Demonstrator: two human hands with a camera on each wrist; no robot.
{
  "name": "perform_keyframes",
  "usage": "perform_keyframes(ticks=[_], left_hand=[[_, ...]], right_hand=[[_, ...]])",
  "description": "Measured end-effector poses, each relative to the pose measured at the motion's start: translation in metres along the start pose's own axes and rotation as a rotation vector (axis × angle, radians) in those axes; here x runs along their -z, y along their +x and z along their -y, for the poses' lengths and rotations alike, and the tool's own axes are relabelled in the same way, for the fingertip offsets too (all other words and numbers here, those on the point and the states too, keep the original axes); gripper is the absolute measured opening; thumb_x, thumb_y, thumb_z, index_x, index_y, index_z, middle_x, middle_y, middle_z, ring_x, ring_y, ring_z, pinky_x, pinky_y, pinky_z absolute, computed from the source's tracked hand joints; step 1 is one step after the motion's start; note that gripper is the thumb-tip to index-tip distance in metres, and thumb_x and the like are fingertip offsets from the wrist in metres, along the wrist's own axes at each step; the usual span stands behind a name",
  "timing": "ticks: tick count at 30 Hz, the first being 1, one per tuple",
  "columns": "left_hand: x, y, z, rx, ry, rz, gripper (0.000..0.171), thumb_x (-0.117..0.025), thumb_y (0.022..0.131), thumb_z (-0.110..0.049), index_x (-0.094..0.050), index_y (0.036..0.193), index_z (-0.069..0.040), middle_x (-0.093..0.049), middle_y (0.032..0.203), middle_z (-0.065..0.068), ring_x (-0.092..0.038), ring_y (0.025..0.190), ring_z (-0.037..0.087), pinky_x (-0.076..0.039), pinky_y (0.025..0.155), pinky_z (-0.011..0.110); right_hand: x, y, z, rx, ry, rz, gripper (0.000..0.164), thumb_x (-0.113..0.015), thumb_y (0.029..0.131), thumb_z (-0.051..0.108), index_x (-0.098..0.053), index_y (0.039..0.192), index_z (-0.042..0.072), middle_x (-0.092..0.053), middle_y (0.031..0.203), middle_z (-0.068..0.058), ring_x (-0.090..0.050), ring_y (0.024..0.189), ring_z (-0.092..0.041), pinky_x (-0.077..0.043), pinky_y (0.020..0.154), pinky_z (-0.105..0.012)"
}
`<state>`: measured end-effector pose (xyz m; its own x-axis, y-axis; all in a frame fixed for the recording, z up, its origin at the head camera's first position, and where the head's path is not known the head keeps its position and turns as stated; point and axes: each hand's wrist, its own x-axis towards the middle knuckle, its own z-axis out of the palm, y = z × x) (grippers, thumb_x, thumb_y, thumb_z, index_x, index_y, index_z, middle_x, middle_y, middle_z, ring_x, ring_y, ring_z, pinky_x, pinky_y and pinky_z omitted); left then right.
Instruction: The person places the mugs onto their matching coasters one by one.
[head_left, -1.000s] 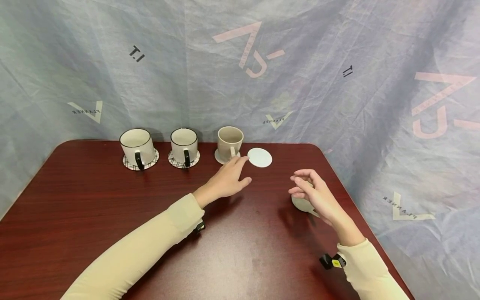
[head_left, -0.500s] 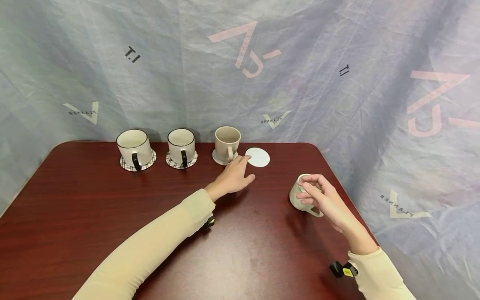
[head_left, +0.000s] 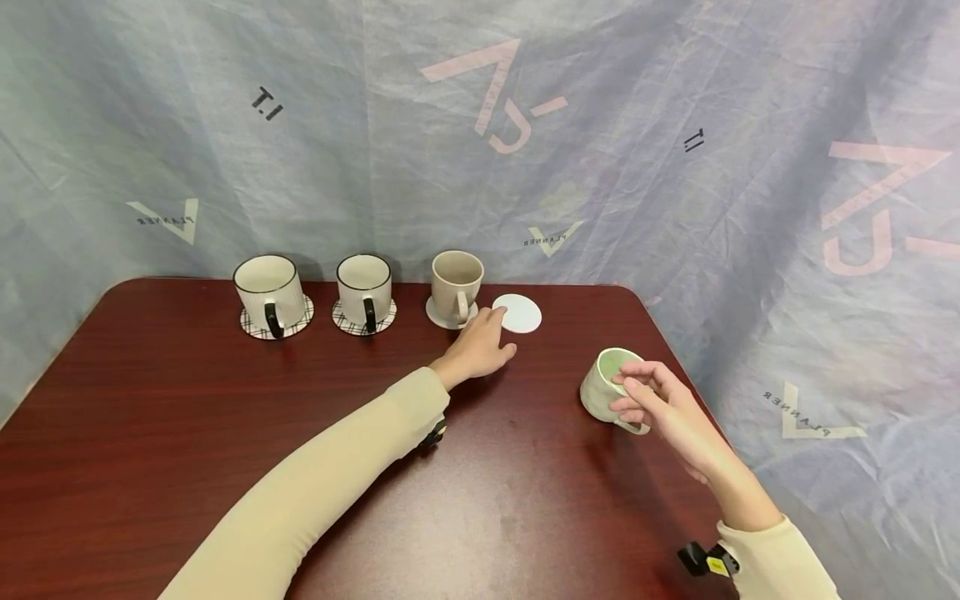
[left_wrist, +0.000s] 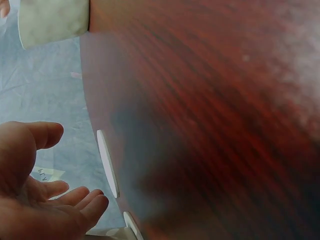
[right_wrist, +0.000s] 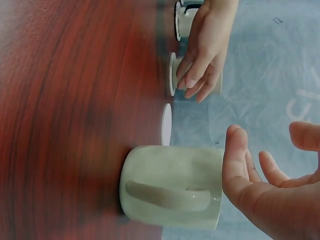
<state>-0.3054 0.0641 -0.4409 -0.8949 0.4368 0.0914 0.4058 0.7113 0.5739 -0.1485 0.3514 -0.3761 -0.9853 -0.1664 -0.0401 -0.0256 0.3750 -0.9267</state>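
My left hand hovers with relaxed fingers just in front of the beige mug and the bare white coaster. In the left wrist view its fingers hold nothing and look apart from the coaster. A pale green mug stands upright on the table at the right, its handle turned toward me and rightward. Beside its rim is my right hand, fingers loosely bent. The right wrist view shows those fingers by the mug's mouth, gripping nothing; whether they touch the rim is unclear.
Two white mugs, a wide one and a smaller one, have black rims and handles and stand on plaid coasters at the back left. The beige mug sits on a pale coaster. A printed grey cloth hangs behind the dark red table.
My right hand has drawn back toward the right and down from above the green mug, uncovering its mouth. My left hand has shifted slightly rightward. The mugs stay in place.
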Motion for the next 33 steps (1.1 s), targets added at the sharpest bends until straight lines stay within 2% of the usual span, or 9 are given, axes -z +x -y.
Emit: perform_keyframes(ticks=[8,16,20,27,33], left_hand=[[-0.003,0.013,0.004,0.02,-0.002,-0.037,0.075,-0.067,0.103,-0.025,-0.032,0.162,0.004,-0.045,0.156,0.027,-0.046,0.145,0.04,-0.038,0.122,0.047],[-0.007,0.023,0.006,0.048,0.018,-0.038,0.073,-0.064,0.104,-0.025,-0.032,0.162,0.005,-0.046,0.156,0.025,-0.047,0.145,0.039,-0.04,0.121,0.046],[-0.01,0.027,0.007,0.071,0.037,-0.044,0.072,-0.065,0.103,-0.024,-0.033,0.162,0.005,-0.046,0.155,0.025,-0.046,0.145,0.039,-0.038,0.122,0.045],[-0.018,0.037,0.009,0.078,0.065,-0.046,0.072,-0.065,0.103,-0.027,-0.035,0.161,0.005,-0.047,0.154,0.026,-0.047,0.144,0.04,-0.038,0.122,0.043],[-0.022,0.046,0.011,0.1,0.104,-0.046,0.072,-0.065,0.103,-0.027,-0.036,0.16,0.005,-0.048,0.153,0.024,-0.047,0.144,0.04,-0.037,0.123,0.042]], right_hand=[[0.008,-0.008,-0.008,0.046,0.078,-0.004,0.039,-0.054,0.113,0.021,-0.043,0.141,-0.004,-0.064,0.132,-0.008,-0.075,0.1,-0.024,-0.062,0.086,-0.031],[0.014,-0.012,-0.014,0.042,0.069,-0.022,0.038,-0.054,0.113,0.02,-0.044,0.14,-0.004,-0.065,0.126,-0.007,-0.075,0.097,-0.022,-0.062,0.084,-0.03],[0.016,-0.013,-0.017,0.035,0.068,-0.023,0.033,-0.055,0.113,0.019,-0.046,0.137,-0.001,-0.065,0.125,-0.008,-0.075,0.096,-0.022,-0.063,0.084,-0.03],[0.022,-0.016,-0.021,0.009,0.04,-0.046,0.038,-0.055,0.112,0.021,-0.044,0.138,-0.004,-0.067,0.124,-0.004,-0.074,0.094,-0.022,-0.062,0.082,-0.029],[0.026,-0.019,-0.026,-0.011,0.022,-0.05,0.035,-0.055,0.113,0.022,-0.045,0.137,-0.001,-0.068,0.124,-0.001,-0.074,0.094,-0.021,-0.062,0.082,-0.029]])
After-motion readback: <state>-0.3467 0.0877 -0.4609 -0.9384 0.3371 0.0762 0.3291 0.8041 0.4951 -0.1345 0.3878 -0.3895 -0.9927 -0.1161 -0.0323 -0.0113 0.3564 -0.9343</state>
